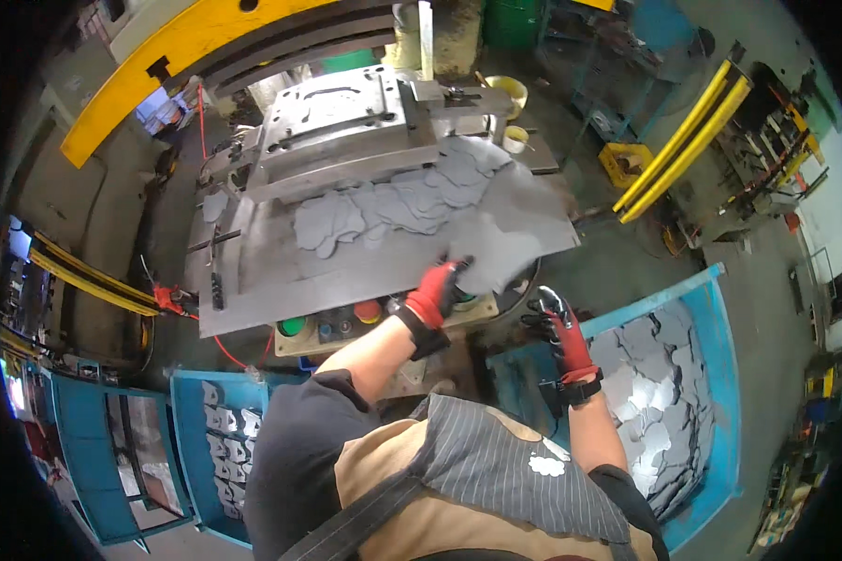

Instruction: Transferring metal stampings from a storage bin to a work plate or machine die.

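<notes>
My left hand (438,288), in a red glove with black fingers, is over the front edge of the steel table (281,290). Its dark fingertips are apart, and no part shows in them. Behind it lies a spread pile of flat grey metal pieces (398,208), irregular in outline and overlapping. Farther right, my right hand (563,335) hangs in the air between the table and a blue bin (720,337). Its fingers are bent but apart from the thumb, with nothing visible between them. Many similar metal pieces (650,402) fill the bin.
A heavy steel die block (332,117) stands at the table's back under a yellow press frame (168,61). Buttons (368,311) sit below the front edge. Yellow guard bars (688,140) rise at right. Another blue bin (189,421) with cut pieces stands at left.
</notes>
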A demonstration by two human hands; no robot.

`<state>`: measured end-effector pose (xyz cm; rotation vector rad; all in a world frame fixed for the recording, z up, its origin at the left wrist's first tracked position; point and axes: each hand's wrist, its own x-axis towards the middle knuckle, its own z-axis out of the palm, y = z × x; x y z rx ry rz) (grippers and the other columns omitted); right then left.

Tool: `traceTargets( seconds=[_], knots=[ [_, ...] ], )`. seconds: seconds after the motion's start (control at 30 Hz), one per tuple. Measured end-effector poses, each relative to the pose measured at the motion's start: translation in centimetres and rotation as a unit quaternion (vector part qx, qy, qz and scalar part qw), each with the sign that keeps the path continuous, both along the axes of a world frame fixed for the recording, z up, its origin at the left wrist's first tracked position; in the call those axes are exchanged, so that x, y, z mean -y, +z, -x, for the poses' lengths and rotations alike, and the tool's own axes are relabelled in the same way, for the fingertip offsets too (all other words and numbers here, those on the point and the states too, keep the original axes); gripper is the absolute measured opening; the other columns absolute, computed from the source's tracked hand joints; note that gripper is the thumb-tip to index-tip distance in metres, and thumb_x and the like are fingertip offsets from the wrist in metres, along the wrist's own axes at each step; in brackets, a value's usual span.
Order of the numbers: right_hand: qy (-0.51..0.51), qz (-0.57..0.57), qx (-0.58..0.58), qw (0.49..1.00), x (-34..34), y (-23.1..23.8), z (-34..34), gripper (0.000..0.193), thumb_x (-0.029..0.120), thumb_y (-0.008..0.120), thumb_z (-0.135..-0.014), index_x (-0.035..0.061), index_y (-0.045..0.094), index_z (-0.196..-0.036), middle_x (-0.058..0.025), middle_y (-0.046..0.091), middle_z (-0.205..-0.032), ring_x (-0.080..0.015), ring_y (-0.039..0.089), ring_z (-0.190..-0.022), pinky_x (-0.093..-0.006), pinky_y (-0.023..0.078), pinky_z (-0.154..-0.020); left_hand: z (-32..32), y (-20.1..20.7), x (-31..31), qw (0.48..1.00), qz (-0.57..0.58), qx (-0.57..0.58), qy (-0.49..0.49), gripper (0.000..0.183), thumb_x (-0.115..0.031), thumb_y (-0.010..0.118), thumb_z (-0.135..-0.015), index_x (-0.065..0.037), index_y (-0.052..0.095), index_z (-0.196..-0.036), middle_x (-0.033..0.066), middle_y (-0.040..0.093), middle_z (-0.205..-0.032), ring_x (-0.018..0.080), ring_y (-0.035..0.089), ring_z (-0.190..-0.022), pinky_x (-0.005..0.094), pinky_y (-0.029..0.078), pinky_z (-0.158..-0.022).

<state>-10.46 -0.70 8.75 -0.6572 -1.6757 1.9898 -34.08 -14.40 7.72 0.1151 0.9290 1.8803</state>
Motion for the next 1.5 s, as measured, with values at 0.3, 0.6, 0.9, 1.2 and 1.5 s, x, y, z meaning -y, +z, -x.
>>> traceTargets(
  seconds=[0.3,0.6,0.9,1.2,1.5],
  knots=[
    [0.032,-0.123,0.087,0.988,0.1,-2.3,-3.1,0.040,0.016,0.052,-0.092,0.0038,0.048,-0.130,-0.0096,0.061,-0.112,-0.0197,0.062,-0.097,-0.0326,0.052,-0.082,20.8,-5.3,5.0,0.951,0.113,-0.063,0.280,0.044,-0.035,0.067,-0.081,-0.005,0.054,-0.110,0.0117,0.059,-0.095,0.0215,0.058,-0.080,0.0335,0.049,-0.069],
    [-0.175,0.099,0.101,0.974,2.0,2.4,-13.1,0.044,0.028,0.056,-0.089,0.0059,0.051,-0.126,-0.0127,0.063,-0.103,-0.0213,0.064,-0.089,-0.0337,0.053,-0.076,2.5,0.5,-3.2,0.762,0.230,-0.561,0.228,0.079,-0.030,0.067,-0.083,0.001,0.024,-0.142,0.0219,0.023,-0.148,0.0302,0.022,-0.138,0.0376,0.019,-0.112],
    [-0.227,0.093,0.064,0.967,3.1,3.3,-23.9,0.039,0.017,0.062,-0.089,0.0050,0.053,-0.125,-0.0036,0.063,-0.107,-0.0110,0.058,-0.089,-0.0267,0.049,-0.076,-24.6,-2.8,-9.9,0.691,-0.109,-0.663,-0.265,0.064,-0.021,0.070,-0.078,-0.002,0.041,-0.132,0.0213,0.045,-0.133,0.0382,0.043,-0.122,0.0404,0.037,-0.101],
    [-0.606,0.077,0.258,0.748,12.5,-4.7,-61.8,0.034,0.028,0.063,-0.086,0.0071,0.061,-0.113,-0.0005,0.064,-0.094,-0.0085,0.056,-0.082,-0.0276,0.047,-0.070,-34.7,-7.4,-8.7,0.325,-0.139,-0.878,-0.321,0.042,-0.031,0.063,-0.076,-0.010,0.059,-0.112,0.0136,0.057,-0.109,0.0334,0.052,-0.105,0.0474,0.039,-0.094],
    [-0.592,0.087,0.581,0.552,15.1,-19.4,-81.9,0.065,0.049,0.070,-0.073,0.0005,0.057,-0.114,-0.0164,0.066,-0.094,-0.0270,0.064,-0.081,-0.0365,0.049,-0.075,-37.1,-9.2,-13.1,0.347,0.007,-0.850,-0.396,0.033,-0.029,0.065,-0.076,-0.012,0.065,-0.104,0.0125,0.064,-0.094,0.0325,0.059,-0.088,0.0418,0.046,-0.078]
  ],
)
